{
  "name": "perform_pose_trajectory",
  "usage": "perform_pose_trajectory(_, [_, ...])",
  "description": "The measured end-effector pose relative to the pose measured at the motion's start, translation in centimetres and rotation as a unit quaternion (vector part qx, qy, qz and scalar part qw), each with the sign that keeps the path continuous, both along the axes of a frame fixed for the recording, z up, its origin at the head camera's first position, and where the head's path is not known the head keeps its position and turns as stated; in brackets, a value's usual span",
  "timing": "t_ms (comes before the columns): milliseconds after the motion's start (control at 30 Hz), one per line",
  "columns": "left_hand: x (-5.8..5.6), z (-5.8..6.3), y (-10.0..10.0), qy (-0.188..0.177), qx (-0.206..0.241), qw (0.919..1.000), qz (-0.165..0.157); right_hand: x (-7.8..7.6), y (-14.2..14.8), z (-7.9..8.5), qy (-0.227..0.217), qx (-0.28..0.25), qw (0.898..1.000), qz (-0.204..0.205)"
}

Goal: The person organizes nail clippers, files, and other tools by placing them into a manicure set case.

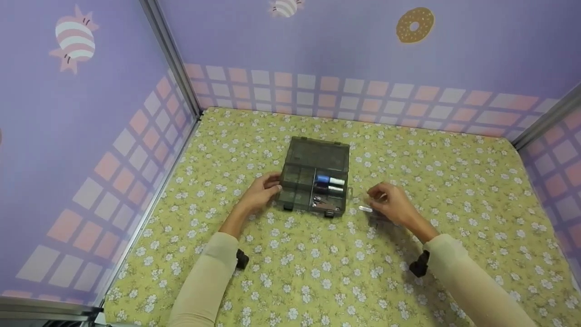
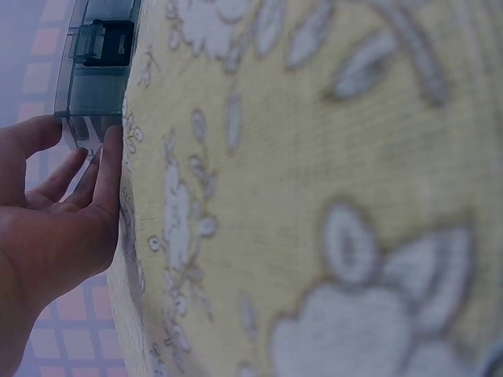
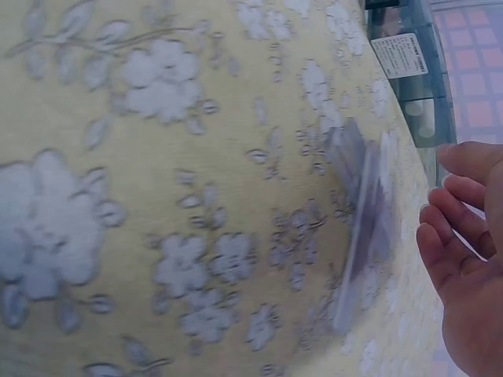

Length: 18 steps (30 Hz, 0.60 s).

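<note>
A dark translucent plastic organizer box (image 1: 297, 195) lies on the cloth with its lid (image 1: 317, 153) laid back. One compartment holds a blue bottle with a white cap (image 1: 330, 180) and a dark bottle with a light cap (image 1: 328, 188). Small metallic and brownish pieces (image 1: 325, 204) lie in another. My left hand (image 1: 262, 193) grips the box's left side, thumb above and fingers lower in the left wrist view. To the right of the box, my right hand (image 1: 390, 202) hovers with loosely bent fingers, thumb apart from them. Beside it are clear plastic pieces (image 3: 363, 212).
A yellow flowered cloth (image 1: 290, 272) covers the table. Purple walls (image 1: 317, 41) with metal corner posts (image 1: 170, 54) stand at the back and both sides. A white label (image 3: 399, 55) shows on the box's side in the right wrist view.
</note>
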State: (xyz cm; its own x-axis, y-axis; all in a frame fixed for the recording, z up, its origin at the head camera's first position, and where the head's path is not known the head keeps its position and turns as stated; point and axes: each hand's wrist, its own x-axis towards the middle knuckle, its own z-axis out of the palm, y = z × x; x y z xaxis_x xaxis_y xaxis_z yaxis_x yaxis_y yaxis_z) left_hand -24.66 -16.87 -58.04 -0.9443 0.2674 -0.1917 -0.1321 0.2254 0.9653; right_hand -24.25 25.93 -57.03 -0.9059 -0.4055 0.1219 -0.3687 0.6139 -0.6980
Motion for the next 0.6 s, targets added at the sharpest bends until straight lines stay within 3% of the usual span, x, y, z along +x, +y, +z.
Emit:
perform_pose_trajectory(367, [-0.2, 0.1, 0.0, -0.003, -0.007, 1.0000, 0.005, 1.4, 1.4, -1.0, -0.044, 0.023, 0.999, -0.009])
perform_pose_trajectory(600, [-0.1, -0.1, 0.0, -0.001, -0.007, 0.9999, 0.009, 1.6, 1.9, -1.6, -0.025, 0.025, 0.999, -0.008])
